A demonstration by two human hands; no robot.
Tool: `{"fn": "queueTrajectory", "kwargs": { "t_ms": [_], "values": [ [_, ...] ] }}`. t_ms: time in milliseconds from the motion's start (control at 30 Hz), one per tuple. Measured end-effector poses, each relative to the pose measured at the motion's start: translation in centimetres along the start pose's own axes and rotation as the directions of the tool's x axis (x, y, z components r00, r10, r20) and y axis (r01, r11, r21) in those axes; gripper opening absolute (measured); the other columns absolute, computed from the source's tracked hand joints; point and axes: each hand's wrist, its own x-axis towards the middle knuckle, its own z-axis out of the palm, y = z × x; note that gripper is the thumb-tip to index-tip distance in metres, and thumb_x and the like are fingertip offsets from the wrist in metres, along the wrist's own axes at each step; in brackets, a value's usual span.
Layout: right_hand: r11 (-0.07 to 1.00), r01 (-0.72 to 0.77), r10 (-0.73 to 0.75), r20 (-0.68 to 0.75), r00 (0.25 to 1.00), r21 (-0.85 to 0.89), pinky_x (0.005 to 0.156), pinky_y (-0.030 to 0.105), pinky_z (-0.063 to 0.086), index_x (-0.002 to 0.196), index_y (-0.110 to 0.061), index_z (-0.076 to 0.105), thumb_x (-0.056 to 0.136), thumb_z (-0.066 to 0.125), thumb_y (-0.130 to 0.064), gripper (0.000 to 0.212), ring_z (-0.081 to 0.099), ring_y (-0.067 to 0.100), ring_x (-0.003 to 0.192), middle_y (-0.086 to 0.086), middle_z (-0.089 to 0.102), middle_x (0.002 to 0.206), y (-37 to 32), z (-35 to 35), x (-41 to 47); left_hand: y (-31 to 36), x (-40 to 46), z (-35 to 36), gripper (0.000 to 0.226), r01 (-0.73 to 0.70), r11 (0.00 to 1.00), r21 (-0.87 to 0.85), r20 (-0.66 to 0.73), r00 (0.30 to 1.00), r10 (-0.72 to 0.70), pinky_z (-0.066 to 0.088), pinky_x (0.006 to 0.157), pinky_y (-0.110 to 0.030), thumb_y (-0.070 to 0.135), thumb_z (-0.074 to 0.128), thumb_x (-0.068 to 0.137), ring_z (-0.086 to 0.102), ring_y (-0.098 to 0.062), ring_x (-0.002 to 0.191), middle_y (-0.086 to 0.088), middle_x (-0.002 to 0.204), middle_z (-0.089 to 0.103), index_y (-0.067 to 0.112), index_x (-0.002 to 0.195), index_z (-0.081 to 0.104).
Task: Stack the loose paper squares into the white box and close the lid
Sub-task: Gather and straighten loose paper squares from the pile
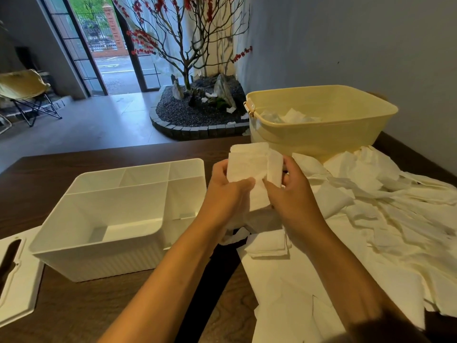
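Observation:
Both hands hold a small stack of white paper squares (254,164) upright above the table, just right of the white box. My left hand (227,191) grips its left edge and my right hand (289,191) grips its right edge, thumbs on the near face. The white box (99,243) stands open at the left, with a large compartment and several smaller ones, all without paper. Its white lid (17,276) lies flat at the far left edge. A big heap of loose paper squares (371,231) covers the table's right side.
A pale yellow tub (321,134) holding some paper scraps stands at the back right against the wall. The dark wooden table (74,313) shows bare wood near the front left. Beyond the table are a potted tree bed, a folding chair and a doorway.

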Motion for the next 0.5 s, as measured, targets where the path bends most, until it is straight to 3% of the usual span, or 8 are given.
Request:
{"fn": "queueTrajectory", "kwargs": {
  "t_ms": [67, 133, 200, 267, 367, 433, 500],
  "values": [
    [0.996, -0.053, 0.054, -0.007, 0.999, 0.068, 0.084, 0.043, 0.060, 0.121, -0.033, 0.055, 0.094, 0.064, -0.014, 0.034, 0.069, 0.014, 0.099, -0.005, 0.071, 0.110, -0.4, -0.6, 0.2, 0.0, 0.3, -0.6, 0.046, 0.029, 0.999, -0.025, -0.034, 0.999, -0.030, 0.055, 0.094, -0.038, 0.016, 0.073, 0.089, 0.066, -0.016, 0.110, 0.002, 0.120, 0.069, 0.022, 0.130, 0.054],
    [0.983, -0.102, 0.105, -0.008, 0.994, 0.154, 0.071, 0.039, 0.062, 0.123, -0.024, 0.056, 0.094, 0.065, -0.011, 0.034, 0.072, 0.018, 0.082, 0.006, 0.072, 0.108, -0.9, -1.2, 0.3, 0.3, 0.2, -1.2, 0.044, 0.060, 0.998, -0.015, -0.007, 0.998, -0.060, 0.055, 0.098, -0.046, 0.021, 0.077, 0.084, 0.069, -0.020, 0.108, 0.000, 0.115, 0.073, 0.021, 0.125, 0.061],
    [0.965, -0.156, 0.154, 0.024, 0.988, 0.211, 0.053, 0.031, 0.057, 0.127, -0.021, 0.054, 0.094, 0.065, -0.011, 0.037, 0.067, 0.018, 0.061, 0.012, 0.071, 0.103, -1.2, -1.6, 0.2, 0.2, 0.2, -1.6, 0.047, 0.073, 0.997, -0.017, 0.015, 0.997, -0.072, 0.058, 0.092, -0.048, 0.018, 0.079, 0.079, 0.070, -0.024, 0.105, -0.004, 0.112, 0.074, 0.019, 0.123, 0.064],
    [0.941, -0.235, 0.220, 0.085, 0.972, 0.244, 0.047, 0.028, 0.048, 0.124, -0.019, 0.057, 0.094, 0.064, -0.011, 0.032, 0.062, 0.019, 0.058, 0.013, 0.070, 0.095, -1.2, -1.7, 0.2, -0.1, 0.1, -1.7, 0.044, 0.065, 0.997, -0.047, 0.024, 0.998, -0.064, 0.062, 0.080, -0.040, 0.007, 0.076, 0.080, 0.072, -0.026, 0.100, -0.009, 0.110, 0.074, 0.016, 0.122, 0.064],
    [0.797, -0.389, 0.307, 0.245, 0.920, 0.462, 0.056, 0.030, 0.048, 0.117, -0.011, 0.059, 0.094, 0.052, -0.004, 0.025, 0.064, 0.026, 0.072, 0.020, 0.067, 0.100, -1.1, -1.8, 0.5, -0.1, 0.1, -1.7, 0.048, 0.023, 1.000, -0.020, -0.015, 1.000, -0.023, 0.059, 0.073, -0.034, 0.003, 0.071, 0.080, 0.069, -0.025, 0.100, -0.008, 0.111, 0.072, 0.018, 0.124, 0.061],
    [0.632, -0.444, 0.282, 0.344, 0.895, 0.635, 0.077, 0.041, 0.057, 0.126, -0.005, 0.057, 0.083, 0.040, 0.010, 0.048, 0.065, 0.035, 0.099, 0.026, 0.061, 0.121, -0.9, -2.0, 0.8, 0.1, 0.1, -1.6, 0.052, -0.017, 1.000, 0.020, -0.059, 0.998, 0.018, 0.060, 0.080, -0.038, 0.012, 0.071, 0.078, 0.067, -0.024, 0.104, -0.005, 0.115, 0.070, 0.022, 0.126, 0.057],
    [0.587, -0.439, 0.206, 0.399, 0.893, 0.680, 0.097, 0.052, 0.052, 0.133, -0.006, 0.056, 0.065, 0.031, 0.020, 0.077, 0.057, 0.042, 0.119, 0.023, 0.059, 0.131, -0.7, -2.3, 1.0, 0.1, 0.1, -1.4, 0.047, -0.030, 0.999, 0.032, -0.098, 0.995, 0.034, 0.059, 0.086, -0.044, 0.012, 0.069, 0.083, 0.065, -0.023, 0.106, -0.002, 0.117, 0.066, 0.024, 0.126, 0.053]
  ]
}}
